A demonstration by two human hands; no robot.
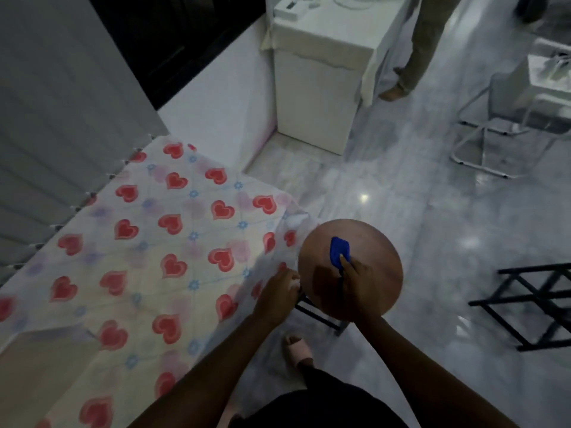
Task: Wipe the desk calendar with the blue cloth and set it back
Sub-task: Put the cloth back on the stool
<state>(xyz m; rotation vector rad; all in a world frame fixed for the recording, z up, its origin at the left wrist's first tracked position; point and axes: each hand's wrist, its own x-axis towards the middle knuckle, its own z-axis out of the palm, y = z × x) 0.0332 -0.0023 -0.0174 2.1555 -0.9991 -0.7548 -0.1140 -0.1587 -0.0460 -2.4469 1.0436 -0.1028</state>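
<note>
The blue cloth [339,250] lies bunched on the round brown top of a stool [380,257]. My right hand [355,282] rests on the stool top with its fingers gripping the near end of the cloth. My left hand [278,291] is at the stool's left rim, beside the hanging edge of the heart-patterned tablecloth [148,242]. Its fingers are curled and something pale shows at the fingertips; I cannot tell what it is. I cannot make out a desk calendar with certainty. A pale boxy shape [40,366] sits on the table at the lower left.
A white cabinet [315,88] stands against the wall ahead. Another person's legs [417,57] are beside it. A white metal chair frame [494,128] stands at the right and a black rack [531,307] further down. My foot [298,350] is under the stool.
</note>
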